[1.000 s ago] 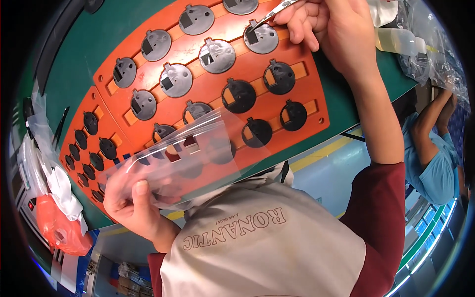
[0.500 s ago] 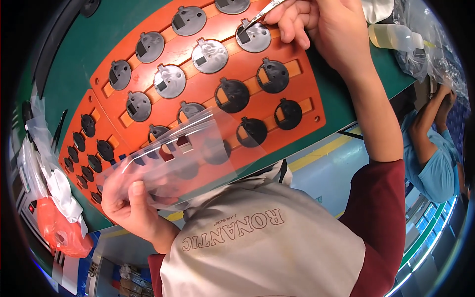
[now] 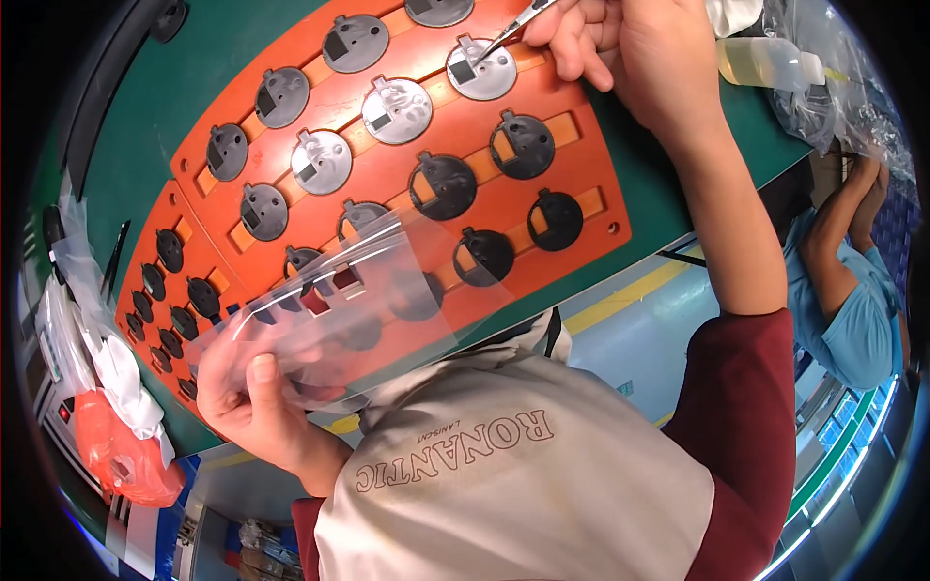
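My left hand (image 3: 257, 402) is closed on a clear plastic sheet (image 3: 402, 315), thumb on top, above the near part of an orange tray (image 3: 455, 128). Small dark rectangular pieces (image 3: 346, 279) show on the sheet. In my right hand (image 3: 644, 63) is a pair of metal tweezers (image 3: 525, 19). Their tip meets a round, shiny disc (image 3: 496, 76) in the tray, beside the dark rectangle (image 3: 462, 72) on it. Several similar discs sit in rows; some bear a dark rectangle, while others show an orange opening. The sheet partly veils the nearer ones.
The tray lies on a green table (image 3: 668, 189). A bottle of yellowish liquid (image 3: 760, 64) and clear plastic bags (image 3: 833, 107) are at the far right. An orange-red bag (image 3: 121, 450) and white cloth (image 3: 126, 382) lie left. Another person in a blue shirt (image 3: 848, 320) is at right.
The tray and its discs have shifted slightly left in view. The tweezers' tip has moved right across the same disc, off the dark rectangle. My left hand still holds the sheet.
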A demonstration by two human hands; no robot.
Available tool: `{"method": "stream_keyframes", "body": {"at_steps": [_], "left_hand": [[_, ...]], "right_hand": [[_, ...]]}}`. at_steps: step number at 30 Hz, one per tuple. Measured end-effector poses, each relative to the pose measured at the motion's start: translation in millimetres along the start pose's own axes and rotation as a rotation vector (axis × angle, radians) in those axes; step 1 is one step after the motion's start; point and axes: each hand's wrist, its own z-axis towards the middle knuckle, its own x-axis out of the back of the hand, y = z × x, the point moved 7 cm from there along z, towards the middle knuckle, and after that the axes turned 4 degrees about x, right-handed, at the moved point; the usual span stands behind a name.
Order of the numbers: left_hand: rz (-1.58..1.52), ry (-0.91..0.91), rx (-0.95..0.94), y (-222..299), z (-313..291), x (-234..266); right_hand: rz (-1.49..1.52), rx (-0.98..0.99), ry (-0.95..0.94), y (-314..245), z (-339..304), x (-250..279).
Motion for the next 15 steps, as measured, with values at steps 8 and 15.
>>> {"method": "stream_keyframes", "body": {"at_steps": [8, 15], "left_hand": [[-0.004, -0.010, 0.016, -1.9, 2.5, -3.0], [-0.044, 0.073, -0.004, -0.7, -0.5, -2.4]], "right_hand": [[-0.017, -0.027, 0.031, -0.1, 0.1, -5.0], [-0.020, 0.059, -0.072, -1.1, -2.9, -5.4]]}}
